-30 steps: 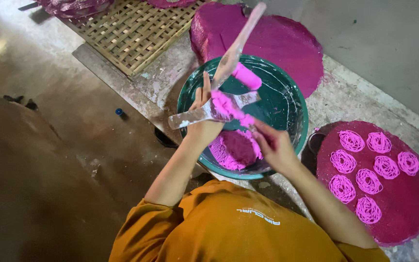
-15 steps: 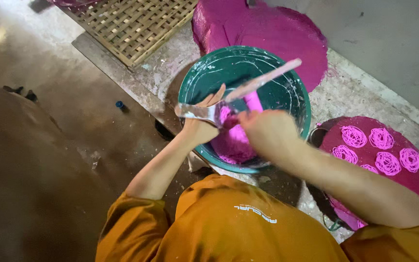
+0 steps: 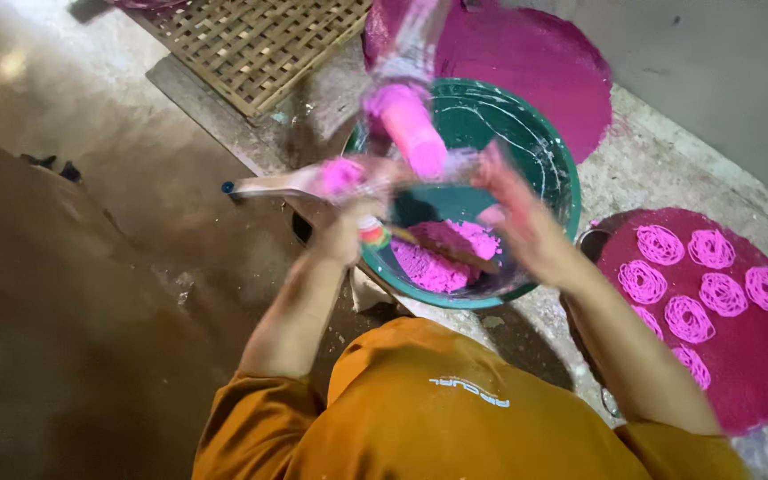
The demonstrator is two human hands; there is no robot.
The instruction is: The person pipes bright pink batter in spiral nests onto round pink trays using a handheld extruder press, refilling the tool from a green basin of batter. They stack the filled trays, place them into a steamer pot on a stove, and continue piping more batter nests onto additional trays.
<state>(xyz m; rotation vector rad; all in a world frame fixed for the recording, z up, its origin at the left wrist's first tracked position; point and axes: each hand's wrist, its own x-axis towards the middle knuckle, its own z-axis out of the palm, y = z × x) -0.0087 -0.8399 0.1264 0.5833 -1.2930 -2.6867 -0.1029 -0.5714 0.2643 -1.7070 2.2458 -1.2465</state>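
I look down on a dim concrete floor (image 3: 91,267), brown and shiny on the left, rougher and paler along a ledge on the right that meets a grey wall (image 3: 722,80). At the top left lies a woven bamboo mat (image 3: 260,44).

Moving right, my left hand (image 3: 353,222) is clenched around a pale flat press (image 3: 286,184) smeared with pink, which now sticks out to the left; half a second ago that hand sat at the bowl's left rim with the stick slanting up to the right. Above it a long stick with a thick pink sleeve of dough (image 3: 406,129) now points steeply up and away, blurred with motion. So the tool has been swung and lifted clear of the dough, and I judge the pressing is between strokes rather than in one.

The green bowl (image 3: 553,178) sits at the centre, streaked white inside, with a lump of pink dough (image 3: 442,258) at its near side. My right hand (image 3: 517,222) is over the bowl; it is too blurred for me to tell whether it is released or grasping.

Behind the bowl lies a round magenta tray (image 3: 535,71), bare. At the far right a second magenta tray (image 3: 757,373) carries pink coiled noodle nests (image 3: 691,317), set apart from each other.
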